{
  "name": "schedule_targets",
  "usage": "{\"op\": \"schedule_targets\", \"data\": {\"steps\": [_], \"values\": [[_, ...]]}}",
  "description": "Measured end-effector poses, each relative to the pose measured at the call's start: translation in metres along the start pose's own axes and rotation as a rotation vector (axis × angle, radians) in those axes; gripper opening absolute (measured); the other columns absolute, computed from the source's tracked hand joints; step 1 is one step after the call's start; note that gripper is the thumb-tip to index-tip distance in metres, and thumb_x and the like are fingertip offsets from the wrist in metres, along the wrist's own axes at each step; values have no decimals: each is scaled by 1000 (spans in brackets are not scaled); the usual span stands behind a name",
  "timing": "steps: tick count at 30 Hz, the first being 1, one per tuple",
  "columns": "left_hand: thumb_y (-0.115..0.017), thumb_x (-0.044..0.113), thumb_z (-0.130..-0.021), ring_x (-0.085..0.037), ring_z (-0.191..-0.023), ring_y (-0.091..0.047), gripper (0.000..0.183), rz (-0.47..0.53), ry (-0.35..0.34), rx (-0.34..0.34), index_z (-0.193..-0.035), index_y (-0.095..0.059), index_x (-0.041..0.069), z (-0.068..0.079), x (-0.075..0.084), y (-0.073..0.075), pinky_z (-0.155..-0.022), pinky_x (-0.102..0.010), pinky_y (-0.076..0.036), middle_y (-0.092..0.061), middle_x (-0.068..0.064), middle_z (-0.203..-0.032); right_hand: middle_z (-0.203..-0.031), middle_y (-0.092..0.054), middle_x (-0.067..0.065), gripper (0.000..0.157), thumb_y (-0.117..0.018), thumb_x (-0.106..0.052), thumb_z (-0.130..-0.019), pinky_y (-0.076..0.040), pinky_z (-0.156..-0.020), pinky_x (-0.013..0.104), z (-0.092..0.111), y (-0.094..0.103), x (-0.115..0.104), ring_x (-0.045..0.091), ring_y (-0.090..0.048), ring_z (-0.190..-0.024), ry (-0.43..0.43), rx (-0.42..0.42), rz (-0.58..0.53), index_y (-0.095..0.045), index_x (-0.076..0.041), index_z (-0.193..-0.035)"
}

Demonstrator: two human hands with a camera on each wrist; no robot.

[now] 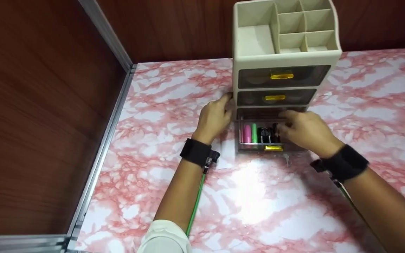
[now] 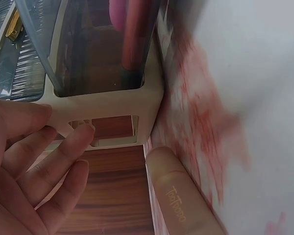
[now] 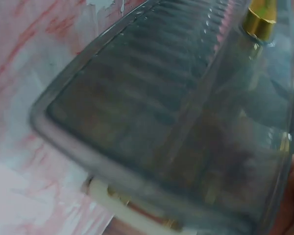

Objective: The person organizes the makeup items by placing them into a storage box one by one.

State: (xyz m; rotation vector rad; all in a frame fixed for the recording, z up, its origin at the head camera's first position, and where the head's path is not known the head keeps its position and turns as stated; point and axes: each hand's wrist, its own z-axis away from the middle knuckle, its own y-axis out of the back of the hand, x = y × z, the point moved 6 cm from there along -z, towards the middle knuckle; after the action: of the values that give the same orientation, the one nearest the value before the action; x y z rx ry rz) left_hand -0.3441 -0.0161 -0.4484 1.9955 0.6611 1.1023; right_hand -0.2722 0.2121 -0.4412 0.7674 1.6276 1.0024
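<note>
A cream drawer organizer [image 1: 288,60] stands upright with its bottom drawer [image 1: 244,150] pulled out. Inside lie a pink tube [image 1: 247,133], a green tube [image 1: 254,133] and several black items [image 1: 265,134]. My right hand [image 1: 308,131] reaches over the drawer's right part, fingers bent down beside a dark item; I cannot tell whether they pinch it. The clear drawer front fills the right wrist view, hiding most of that hand. At the organizer's left side, my left hand [image 1: 213,117] touches the casing with loosely bent fingers [image 2: 73,142]. A beige round-ended shape [image 2: 179,196] with lettering appears below them.
Two upper drawers with yellow handles [image 1: 282,76] are closed. Divided compartments [image 1: 292,23] top the organizer. Dark wood panels [image 1: 174,28] rise behind and to the left, meeting a metal edge strip [image 1: 113,116]. The tabletop [image 1: 146,168] has a pink marbled pattern.
</note>
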Motion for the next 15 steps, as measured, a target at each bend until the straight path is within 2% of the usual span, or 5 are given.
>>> {"op": "schedule_targets", "data": {"steps": [4,8,11,15], "values": [[-64,10,-90,-25,-68,-66,40,-9,-21,-11,-130,-59,9,-3,4,-5,-56,-36,-52,-71,-13,-88,-81,-70,7,25,-67,-22,-92,-48,-54,35,15,17,17,19,-58,-58,-31,145,-115,-70,-5,-111],[-64,11,-90,-25,-70,-67,39,-28,-14,-12,-129,-59,9,-2,4,-5,-56,-37,-52,-71,-12,-91,-80,-69,8,19,-66,-17,-94,-47,-52,20,21,31,39,16,-58,-59,-93,276,-318,-72,-3,-106],[-64,11,-90,-23,-64,-64,39,-26,-14,-3,-129,-59,8,-2,2,-3,-54,-35,-51,-70,-10,-83,-78,-68,9,17,-67,-12,-93,-47,-53,18,19,40,57,14,-59,-61,-143,414,-513,-72,2,-101],[-64,9,-89,-20,-58,-60,40,-21,-13,16,-129,-60,8,0,0,0,-52,-35,-50,-66,-8,-74,-73,-66,5,18,-67,-10,-93,-46,-56,21,14,46,75,12,-58,-61,-172,591,-724,-70,8,-98]]}}
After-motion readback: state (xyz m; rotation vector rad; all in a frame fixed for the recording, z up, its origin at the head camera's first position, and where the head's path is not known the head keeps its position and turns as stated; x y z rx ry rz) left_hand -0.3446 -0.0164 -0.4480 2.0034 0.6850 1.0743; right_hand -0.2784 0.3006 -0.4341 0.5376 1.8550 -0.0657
